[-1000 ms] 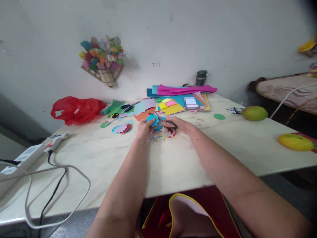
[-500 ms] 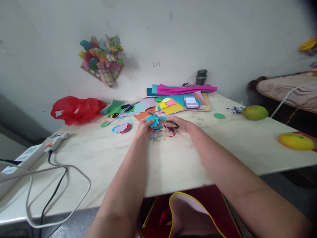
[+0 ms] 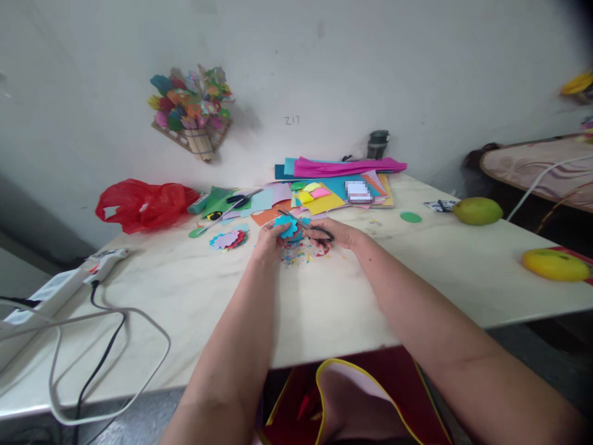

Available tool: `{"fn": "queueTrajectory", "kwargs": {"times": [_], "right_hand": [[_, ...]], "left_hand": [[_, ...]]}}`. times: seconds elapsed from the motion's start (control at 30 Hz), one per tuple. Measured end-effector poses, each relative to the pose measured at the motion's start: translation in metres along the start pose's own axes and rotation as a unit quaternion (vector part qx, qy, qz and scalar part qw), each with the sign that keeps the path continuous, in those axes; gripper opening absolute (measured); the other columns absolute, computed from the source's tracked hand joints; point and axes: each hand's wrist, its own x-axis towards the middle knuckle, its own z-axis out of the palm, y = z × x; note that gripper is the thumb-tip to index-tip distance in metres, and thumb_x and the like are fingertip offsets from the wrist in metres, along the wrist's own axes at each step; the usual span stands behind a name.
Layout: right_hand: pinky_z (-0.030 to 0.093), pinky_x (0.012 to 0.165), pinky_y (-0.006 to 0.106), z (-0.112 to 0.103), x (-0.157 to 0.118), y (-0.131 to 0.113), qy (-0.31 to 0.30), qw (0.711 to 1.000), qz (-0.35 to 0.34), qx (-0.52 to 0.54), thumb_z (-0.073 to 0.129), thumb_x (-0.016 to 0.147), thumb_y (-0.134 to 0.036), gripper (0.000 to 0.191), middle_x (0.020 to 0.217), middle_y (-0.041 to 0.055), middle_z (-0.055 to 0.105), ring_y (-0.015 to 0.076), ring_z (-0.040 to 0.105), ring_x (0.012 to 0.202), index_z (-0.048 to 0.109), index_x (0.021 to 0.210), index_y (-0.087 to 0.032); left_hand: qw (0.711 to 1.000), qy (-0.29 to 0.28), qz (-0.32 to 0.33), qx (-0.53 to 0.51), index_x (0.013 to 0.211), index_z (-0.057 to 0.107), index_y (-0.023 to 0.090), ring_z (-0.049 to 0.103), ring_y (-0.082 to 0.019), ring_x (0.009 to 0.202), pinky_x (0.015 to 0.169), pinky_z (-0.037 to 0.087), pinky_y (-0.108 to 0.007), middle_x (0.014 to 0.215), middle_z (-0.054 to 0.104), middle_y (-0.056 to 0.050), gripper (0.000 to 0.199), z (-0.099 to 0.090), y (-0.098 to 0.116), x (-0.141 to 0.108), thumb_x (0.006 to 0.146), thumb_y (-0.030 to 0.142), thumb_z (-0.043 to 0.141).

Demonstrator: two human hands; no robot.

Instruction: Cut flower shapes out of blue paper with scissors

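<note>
My left hand (image 3: 270, 240) pinches a blue scalloped paper flower (image 3: 286, 228) by its left edge. A pair of dark-handled scissors (image 3: 327, 235) is gripped in my right hand (image 3: 340, 233), its blades pointing up and left across the flower's right side. Small coloured paper scraps (image 3: 296, 254) are scattered on the table just below both hands. Left of my left hand lies a pile of cut scalloped paper flowers (image 3: 228, 240), with a lilac one on top.
Coloured sheets (image 3: 328, 198) lie behind my hands. A second pair of scissors (image 3: 238, 199) and a red plastic bag (image 3: 143, 204) are at the back left. A power strip (image 3: 55, 290) with cables lies left. Mangoes (image 3: 477, 211) and a green paper disc (image 3: 411, 217) are to the right.
Almost nothing differs. Both hands stay in the same place, holding the blue paper flower and the scissors.
</note>
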Motion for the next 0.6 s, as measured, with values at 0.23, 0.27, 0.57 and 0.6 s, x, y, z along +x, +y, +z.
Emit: {"fn": "queueTrajectory", "kwargs": {"times": [0.23, 0.27, 0.57, 0.6], "right_hand": [[0.032, 0.031, 0.016, 0.0015, -0.0003, -0.0015, 0.006, 1.0, 0.006, -0.004, 0.065, 0.085, -0.037, 0.029, 0.05, -0.0037, 0.054, 0.0054, 0.045, 0.035, 0.051, 0.072, -0.016], [0.032, 0.031, 0.016, 0.0014, 0.0, -0.0011, 0.006, 1.0, 0.006, -0.003, 0.065, 0.085, -0.037, 0.029, 0.05, -0.0038, 0.054, 0.0054, 0.045, 0.035, 0.05, 0.072, -0.016], [0.033, 0.031, 0.017, -0.0002, 0.0037, 0.0037, 0.011, 1.0, 0.012, 0.006, 0.072, 0.075, -0.041, 0.033, 0.05, -0.0043, 0.055, 0.0067, 0.046, 0.036, 0.05, 0.072, -0.017], [0.033, 0.031, 0.017, -0.0002, 0.0037, 0.0037, 0.013, 1.0, 0.011, 0.004, 0.073, 0.074, -0.041, 0.033, 0.05, -0.0042, 0.055, 0.0067, 0.046, 0.036, 0.05, 0.071, -0.017]], "left_hand": [[1.0, 0.0, 0.002, 0.003, 0.072, 0.065, 0.013, 0.066, -0.016, 0.061, 0.068, 0.058, -0.031, 0.07, 0.07, -0.006, 0.021, 0.0003, 0.001, -0.0012, 0.057, 0.016, 0.079], [1.0, -0.002, 0.004, -0.001, 0.072, 0.065, 0.012, 0.066, -0.016, 0.061, 0.068, 0.058, -0.03, 0.07, 0.07, -0.006, 0.021, 0.0006, 0.0013, -0.0015, 0.057, 0.015, 0.079], [1.0, 0.014, 0.002, -0.013, 0.071, 0.062, 0.013, 0.07, -0.02, 0.068, 0.075, 0.058, -0.036, 0.069, 0.069, -0.006, 0.022, -0.0002, 0.0014, 0.0002, 0.056, 0.014, 0.079], [1.0, 0.015, 0.002, -0.014, 0.071, 0.062, 0.013, 0.07, -0.021, 0.069, 0.076, 0.058, -0.036, 0.07, 0.069, -0.006, 0.023, -0.0005, 0.0013, 0.0004, 0.056, 0.015, 0.079]]}}
